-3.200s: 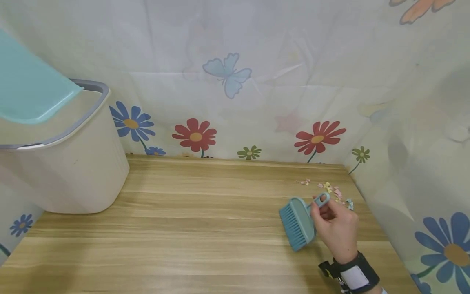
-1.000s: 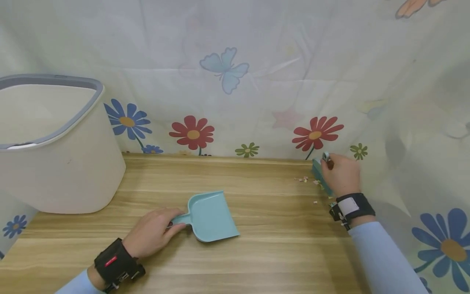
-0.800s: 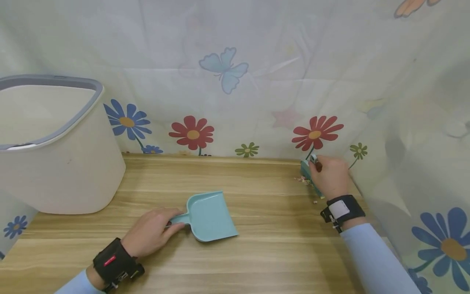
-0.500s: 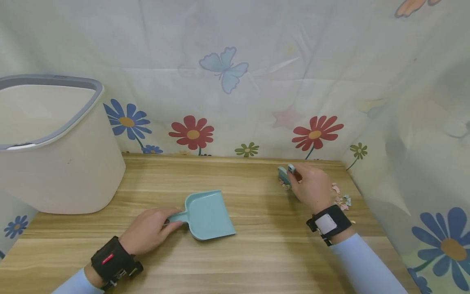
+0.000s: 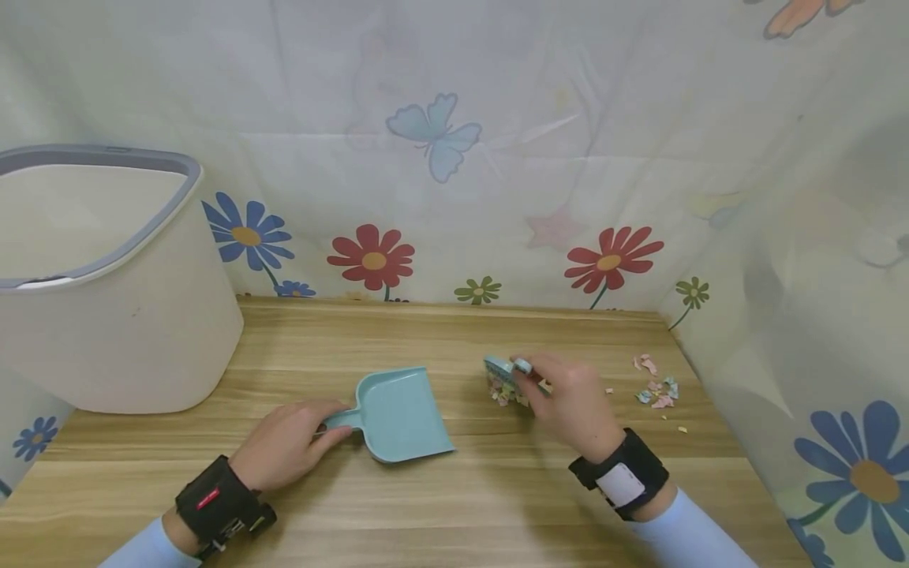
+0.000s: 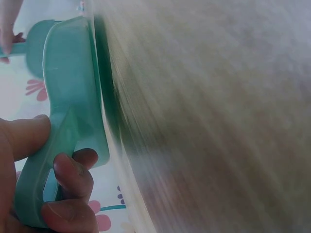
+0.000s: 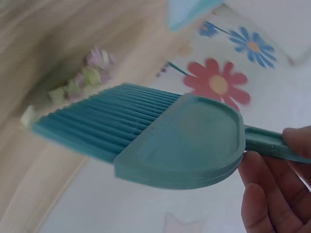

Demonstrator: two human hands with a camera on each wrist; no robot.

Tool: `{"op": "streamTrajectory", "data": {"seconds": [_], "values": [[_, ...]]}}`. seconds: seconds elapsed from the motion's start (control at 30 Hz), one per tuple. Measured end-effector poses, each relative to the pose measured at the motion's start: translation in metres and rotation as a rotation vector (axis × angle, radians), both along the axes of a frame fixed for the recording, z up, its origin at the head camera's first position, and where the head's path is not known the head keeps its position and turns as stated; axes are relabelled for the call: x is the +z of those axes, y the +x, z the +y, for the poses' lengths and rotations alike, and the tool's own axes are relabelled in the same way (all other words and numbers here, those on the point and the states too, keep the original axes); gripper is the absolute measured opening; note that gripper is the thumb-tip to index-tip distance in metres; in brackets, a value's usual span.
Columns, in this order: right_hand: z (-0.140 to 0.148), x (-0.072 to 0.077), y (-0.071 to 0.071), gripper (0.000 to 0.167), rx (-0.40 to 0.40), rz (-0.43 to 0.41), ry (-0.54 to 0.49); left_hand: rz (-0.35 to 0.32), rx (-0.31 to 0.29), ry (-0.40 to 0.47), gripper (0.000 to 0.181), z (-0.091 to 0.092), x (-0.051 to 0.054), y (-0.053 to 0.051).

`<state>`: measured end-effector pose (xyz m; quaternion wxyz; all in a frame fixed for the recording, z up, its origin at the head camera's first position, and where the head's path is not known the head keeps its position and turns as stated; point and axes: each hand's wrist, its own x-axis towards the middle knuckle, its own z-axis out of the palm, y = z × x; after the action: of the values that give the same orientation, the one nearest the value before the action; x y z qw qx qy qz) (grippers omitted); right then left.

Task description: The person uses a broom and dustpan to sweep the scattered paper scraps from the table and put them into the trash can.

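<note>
Along the rear of the bench (image 5: 355, 331), a bare strip gives passage from the bin (image 5: 142, 339) to the side wall (image 5: 767, 371), behind dustpan (image 5: 405, 414) and brush (image 5: 499, 366). The bin blocks the rear left corner but is open from above. A short gap, edged by scraps (image 5: 501, 397) at the bristles (image 7: 107, 121), separates dustpan from brush. Left hand (image 5: 287, 446) and right hand (image 5: 568, 402), gripping these tools, obstruct the middle; between the forearms (image 5: 685, 532) the front is free. More scraps lie towards the side wall.
</note>
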<state>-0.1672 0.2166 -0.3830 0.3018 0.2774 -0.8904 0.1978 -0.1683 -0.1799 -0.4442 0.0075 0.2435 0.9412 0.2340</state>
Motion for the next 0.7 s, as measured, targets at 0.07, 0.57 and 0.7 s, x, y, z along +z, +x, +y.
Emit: {"op": "streamTrajectory", "data": {"seconds": [0.07,0.57,0.7], "values": [[0.006,0.006,-0.002,0.022,-0.005,0.014,-0.059,0.002,-0.002,-0.003,0.029,0.0,0.0,0.0],[0.046,-0.01,-0.03,0.014,-0.467,-0.014,-0.447,-0.022,0.005,-0.021,0.03,0.0,0.001,-0.001],[0.048,-0.02,-0.034,0.016,-0.528,0.007,-0.439,-0.019,0.004,-0.02,0.028,0.001,0.0,-0.001]]}}
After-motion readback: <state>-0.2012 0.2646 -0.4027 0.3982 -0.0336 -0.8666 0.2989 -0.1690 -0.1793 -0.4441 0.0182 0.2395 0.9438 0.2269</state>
